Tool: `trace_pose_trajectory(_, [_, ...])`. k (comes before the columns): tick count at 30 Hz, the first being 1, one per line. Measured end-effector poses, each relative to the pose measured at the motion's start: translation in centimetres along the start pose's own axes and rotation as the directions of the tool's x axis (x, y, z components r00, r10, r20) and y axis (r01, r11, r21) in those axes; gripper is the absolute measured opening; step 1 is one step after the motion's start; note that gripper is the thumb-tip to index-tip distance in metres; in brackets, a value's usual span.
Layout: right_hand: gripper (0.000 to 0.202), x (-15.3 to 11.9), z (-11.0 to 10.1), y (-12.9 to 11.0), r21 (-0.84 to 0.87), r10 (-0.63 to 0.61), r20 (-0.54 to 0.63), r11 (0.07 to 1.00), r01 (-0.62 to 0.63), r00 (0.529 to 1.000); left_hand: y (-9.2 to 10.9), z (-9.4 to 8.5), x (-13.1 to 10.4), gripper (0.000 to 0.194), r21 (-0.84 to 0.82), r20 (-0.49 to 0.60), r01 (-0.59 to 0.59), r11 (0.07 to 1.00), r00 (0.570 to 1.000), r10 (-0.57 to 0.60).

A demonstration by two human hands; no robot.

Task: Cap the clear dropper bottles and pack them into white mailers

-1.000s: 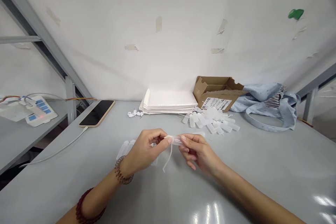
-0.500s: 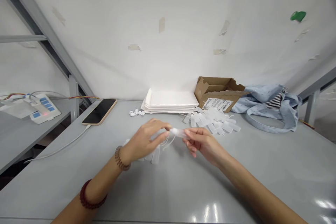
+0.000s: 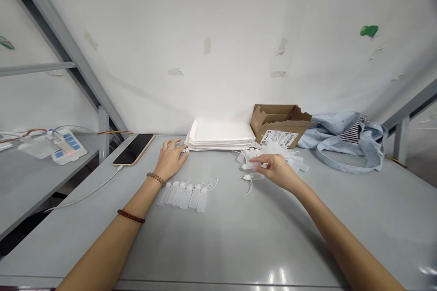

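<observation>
The right hand [image 3: 278, 171] pinched a bottle [image 3: 250, 166] just beyond a second bottle [image 3: 254, 176]; the left hand [image 3: 170, 160], grip unclear, lay beside white caps [image 3: 185, 150].

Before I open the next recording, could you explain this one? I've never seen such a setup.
No machine here: a person works bare-handed, seen by one camera worn on the head, looking forward and down. The right hand pinches a small cloudy bottle beside a pile of bottles. The left hand is at small white pieces, partly hidden by it, so I can't tell whether it grips any. On the table are also a row of bottles, flat white packets, a phone, a cardboard box and blue cloth.
</observation>
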State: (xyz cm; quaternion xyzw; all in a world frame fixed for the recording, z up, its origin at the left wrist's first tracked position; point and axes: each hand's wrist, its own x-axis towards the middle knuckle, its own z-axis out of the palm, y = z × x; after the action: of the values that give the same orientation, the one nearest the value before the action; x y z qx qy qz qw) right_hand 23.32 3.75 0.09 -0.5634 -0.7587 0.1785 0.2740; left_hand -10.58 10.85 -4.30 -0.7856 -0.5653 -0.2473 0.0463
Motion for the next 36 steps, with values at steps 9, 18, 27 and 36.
trace_pose_trajectory(9, [0.034, -0.6, -0.8, 0.0, -0.163, -0.023, 0.136, 0.986, 0.046, 0.99, -0.4, 0.4, 0.2, 0.025, -0.006, 0.029, -0.014, 1.0, 0.999, 0.014])
trace_pose_trajectory(18, [0.03, -0.9, 0.1, -0.6, -0.19, -0.16, 0.175, 0.963, 0.193, 0.971, -0.6, -0.7, 0.7, 0.024, -0.03, 0.091, 0.04, 0.999, 0.995, -0.037])
trace_pose_trajectory(27, [0.022, -1.1, 2.3, -1.2, -0.303, -0.206, 0.034, 0.93, 0.206, 0.978, -1.6, -4.6, 0.3, 0.032, -0.018, 0.211, 0.238, 0.971, 0.95, -0.229])
trace_pose_trajectory(36, [0.03, -4.1, 8.5, -8.4, -0.062, -0.464, 0.066, 0.882, 0.468, 0.883, -1.1, -4.2, -0.1, 0.02, 0.063, 0.319, 0.295, 0.954, 0.9, -0.299])
